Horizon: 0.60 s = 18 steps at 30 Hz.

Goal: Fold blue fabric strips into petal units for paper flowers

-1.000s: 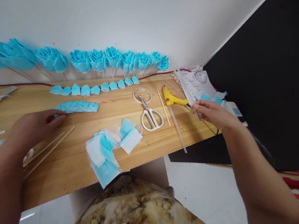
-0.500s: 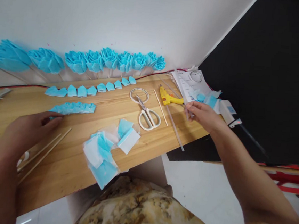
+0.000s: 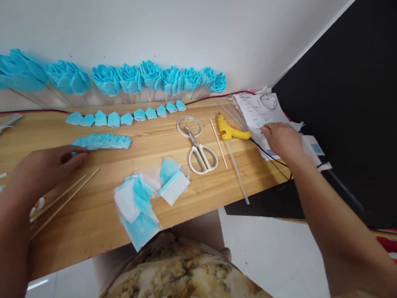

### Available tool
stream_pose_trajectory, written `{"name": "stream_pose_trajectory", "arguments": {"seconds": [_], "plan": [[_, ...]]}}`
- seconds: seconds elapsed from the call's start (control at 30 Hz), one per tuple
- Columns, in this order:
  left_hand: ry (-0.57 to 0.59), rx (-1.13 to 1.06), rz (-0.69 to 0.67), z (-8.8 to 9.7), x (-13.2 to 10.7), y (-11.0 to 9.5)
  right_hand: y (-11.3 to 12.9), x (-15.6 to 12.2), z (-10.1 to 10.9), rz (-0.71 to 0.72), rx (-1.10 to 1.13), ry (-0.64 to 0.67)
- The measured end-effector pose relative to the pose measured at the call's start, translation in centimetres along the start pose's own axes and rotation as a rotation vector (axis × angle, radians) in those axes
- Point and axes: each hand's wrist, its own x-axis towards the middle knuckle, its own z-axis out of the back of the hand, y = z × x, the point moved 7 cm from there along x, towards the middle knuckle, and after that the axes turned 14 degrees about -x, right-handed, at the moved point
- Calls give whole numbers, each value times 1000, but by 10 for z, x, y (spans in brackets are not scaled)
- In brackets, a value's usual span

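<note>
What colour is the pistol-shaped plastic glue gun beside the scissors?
The glue gun is yellow, showing best in the head view.

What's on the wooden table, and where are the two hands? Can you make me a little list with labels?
Left hand: at the left end of the pleated blue strip
Right hand: over the printed paper
Flowers: blue, in a row along the wall
Scissors: white-handled, tips over the ring
Glue gun: yellow, lying right of the scissors

The left hand [image 3: 48, 167] is loosely curled, back uppermost; the right forearm [image 3: 330, 216] extends outward, the right hand [image 3: 284, 140] partly flexed.
</note>
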Motion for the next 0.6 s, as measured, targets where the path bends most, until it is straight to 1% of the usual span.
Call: {"name": "stream_pose_trajectory", "arguments": {"seconds": [0.03,0.1,0.13,0.2,0.27,0.3,0.37,0.43,0.5,0.6], "plan": [[-22,-27,-5,3,-3,-3,3,-1,8,15,28,-37],[-71,-111,-22,11,-9,-10,19,-6,26,96,158,-112],[-99,-155,-13,15,-13,-12,31,-10,35,162,225,-136],[-165,-219,17,22,-18,-14,55,-20,52,203,312,-181],[-227,-252,38,27,-21,-14,84,-34,68,293,389,-223],[-248,-261,37,28,-22,-14,98,-41,75,343,418,-233],[-254,-267,15,28,-22,-15,121,-54,86,417,454,-228],[-243,-276,-16,27,-23,-17,134,-61,93,436,477,-211],[-230,-289,-50,26,-24,-18,141,-63,101,433,509,-212],[-223,-302,-105,25,-26,-21,149,-67,110,410,557,-259]]}}
